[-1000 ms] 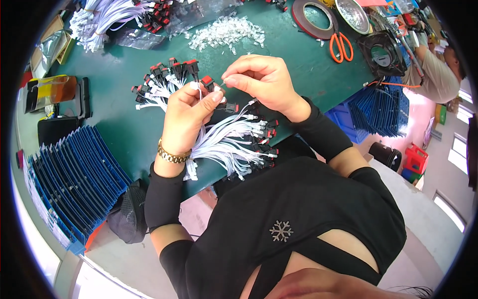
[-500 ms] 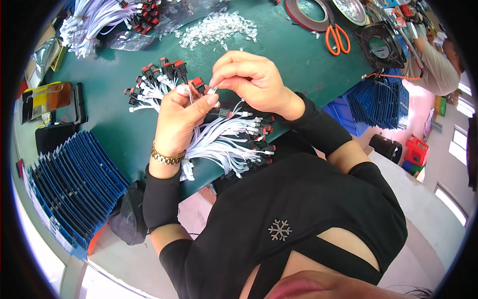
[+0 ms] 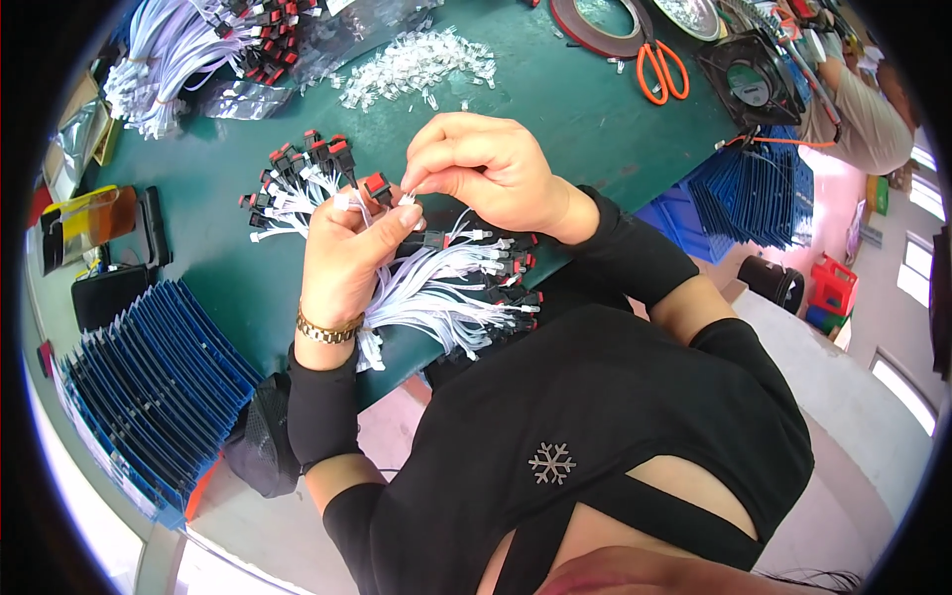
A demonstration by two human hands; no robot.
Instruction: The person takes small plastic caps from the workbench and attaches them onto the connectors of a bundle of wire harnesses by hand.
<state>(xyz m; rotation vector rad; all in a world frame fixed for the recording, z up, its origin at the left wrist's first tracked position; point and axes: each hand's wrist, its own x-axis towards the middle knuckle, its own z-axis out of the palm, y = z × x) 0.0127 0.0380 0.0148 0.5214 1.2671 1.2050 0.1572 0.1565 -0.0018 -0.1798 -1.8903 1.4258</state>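
My left hand (image 3: 349,253) grips a small black and red rocker switch (image 3: 378,187) with white wires, held above the green table (image 3: 595,109). My right hand (image 3: 491,171) pinches the white wire end (image 3: 407,198) right beside that switch. Below both hands lies a loose bundle of white-wired switches (image 3: 451,288) at the table's near edge. Another group of wired switches (image 3: 297,174) lies just left of my left hand.
A heap of small clear connector housings (image 3: 416,64) lies farther back. A big bundle of wired switches (image 3: 188,55) sits at the back left. Orange scissors (image 3: 659,69), a tape roll (image 3: 600,20) and a black fan (image 3: 754,79) are at the back right. Blue stacked trays (image 3: 149,387) stand at left.
Both hands stay together on the same switch and wire; the view has shifted slightly, so the table contents sit a little lower in the picture.
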